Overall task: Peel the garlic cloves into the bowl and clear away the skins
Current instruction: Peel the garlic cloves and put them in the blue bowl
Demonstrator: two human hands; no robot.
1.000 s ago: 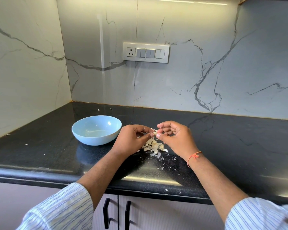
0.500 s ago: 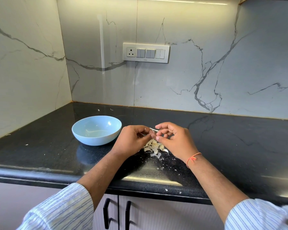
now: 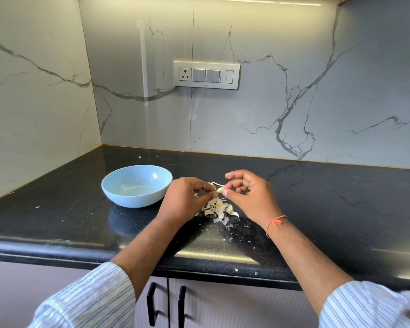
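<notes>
A light blue bowl (image 3: 137, 185) stands on the black countertop (image 3: 317, 197), left of my hands. I cannot make out cloves inside it. My right hand (image 3: 251, 197) pinches a small pale garlic clove (image 3: 220, 190) between thumb and fingers, with a strip of skin trailing off its top. My left hand (image 3: 185, 200) has its fingertips closed right against the clove's left end. Below both hands lies a heap of papery garlic skins (image 3: 217, 209) on the counter.
Small skin flakes (image 3: 237, 233) are scattered toward the counter's front edge. A marble wall with a switch panel (image 3: 206, 75) rises behind, and another marble wall closes the left side. Cabinet doors with black handles (image 3: 152, 304) sit below the counter.
Both hands rose slightly above the skin heap and drew a little apart. The clove now shows between the fingertips, with a strip of skin sticking up from it.
</notes>
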